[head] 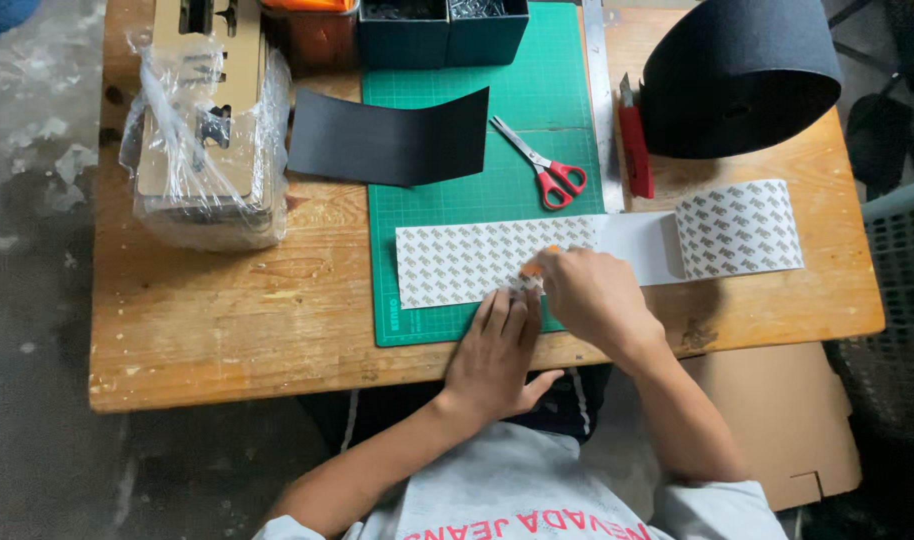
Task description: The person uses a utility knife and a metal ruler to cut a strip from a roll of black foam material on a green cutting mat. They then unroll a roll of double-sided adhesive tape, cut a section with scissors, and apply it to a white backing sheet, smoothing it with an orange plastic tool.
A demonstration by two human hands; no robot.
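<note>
A person leans over a wooden workbench [227,330], both hands on a long patterned strip [477,262] of backing-covered sheet that lies with its long axis running left to right across a green cutting mat [447,205]. The left hand [497,350] is spread flat, fingers pressing the strip's near edge, while the right hand [592,295], just right of it, is closed around a small orange tool [530,266] (a cutter, by the look of it, though its blade is hidden) set against the strip. The strip's right end curls up off the mat past a plain white stretch. Farther back lie red-handled scissors [547,170], a black sheet [387,140] to their left, a metal ruler [599,100], a red utility knife [634,150] and a large black roll [737,75]. A plastic-wrapped bundle [202,140] sits at far left. The floor is bare concrete.
</note>
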